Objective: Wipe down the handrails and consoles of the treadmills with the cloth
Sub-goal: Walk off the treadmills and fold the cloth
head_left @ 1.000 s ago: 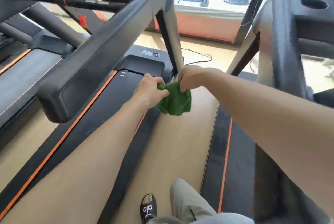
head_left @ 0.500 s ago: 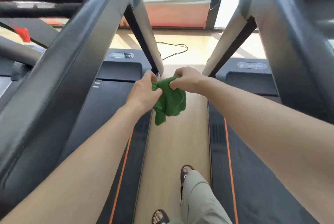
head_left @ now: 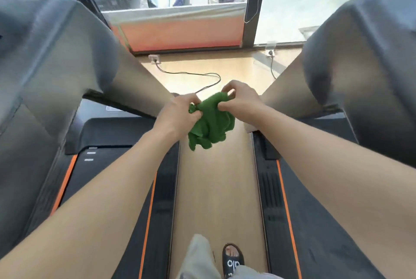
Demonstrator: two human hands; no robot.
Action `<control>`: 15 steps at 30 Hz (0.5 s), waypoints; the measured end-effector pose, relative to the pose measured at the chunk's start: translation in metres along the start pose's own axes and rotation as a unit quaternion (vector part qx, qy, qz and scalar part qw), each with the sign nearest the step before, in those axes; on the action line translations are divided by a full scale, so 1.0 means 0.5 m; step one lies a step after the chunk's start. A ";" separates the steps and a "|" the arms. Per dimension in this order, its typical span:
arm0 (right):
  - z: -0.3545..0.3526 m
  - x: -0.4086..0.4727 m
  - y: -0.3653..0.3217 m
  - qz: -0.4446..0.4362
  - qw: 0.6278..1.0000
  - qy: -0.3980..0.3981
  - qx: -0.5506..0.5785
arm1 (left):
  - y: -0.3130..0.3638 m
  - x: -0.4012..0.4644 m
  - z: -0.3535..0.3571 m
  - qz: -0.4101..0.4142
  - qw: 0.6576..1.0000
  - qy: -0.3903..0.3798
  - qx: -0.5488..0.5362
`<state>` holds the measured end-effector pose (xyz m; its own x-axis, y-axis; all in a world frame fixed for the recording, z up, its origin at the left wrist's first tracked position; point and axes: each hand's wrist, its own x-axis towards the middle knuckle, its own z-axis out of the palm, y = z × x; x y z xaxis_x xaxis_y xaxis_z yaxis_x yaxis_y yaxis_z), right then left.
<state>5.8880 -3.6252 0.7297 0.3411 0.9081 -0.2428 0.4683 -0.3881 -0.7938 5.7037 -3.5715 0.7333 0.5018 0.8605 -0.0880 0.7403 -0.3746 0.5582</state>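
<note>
A crumpled green cloth (head_left: pixel 210 124) hangs in the air between two treadmills, above the wooden floor strip. My left hand (head_left: pixel 177 114) pinches its left edge and my right hand (head_left: pixel 239 98) pinches its top right corner. The left treadmill's grey handrail and upright (head_left: pixel 63 53) rises at the left, blurred. At the right stands the other treadmill's handrail and upright (head_left: pixel 351 53). Neither hand nor the cloth touches a rail. No console is in view.
Black belts with orange stripes run along both sides: left deck (head_left: pixel 126 177), right deck (head_left: pixel 299 211). A black cable (head_left: pixel 202 74) lies on the floor ahead, plugged into a socket (head_left: pixel 154 58) below the window. My leg and sandalled foot (head_left: pixel 233 260) are on the floor strip.
The view has swung right and up, from the left treadmill's rail to the gap between both machines. Both hands kept hold of the cloth and moved forward, spreading it a little.
</note>
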 end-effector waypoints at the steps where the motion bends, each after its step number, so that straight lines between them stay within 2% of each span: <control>1: -0.005 0.048 -0.010 0.004 1.000 0.002 0.011 | -0.004 0.047 -0.008 -0.010 1.000 -0.002 0.000; 9: -0.022 0.499 -0.086 0.017 0.999 0.027 0.019 | -0.054 0.491 -0.049 -0.071 0.997 0.028 -0.024; 15: -0.043 0.759 -0.131 0.002 0.999 -0.010 0.030 | -0.095 0.733 -0.081 -0.112 0.990 0.034 -0.075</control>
<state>6.0043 -3.2585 0.7018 0.3257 0.9101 -0.2564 0.4173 -0.3817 -0.8247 5.8342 -3.2244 0.7081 0.2966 0.9395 -0.1711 0.7521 -0.1194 0.6482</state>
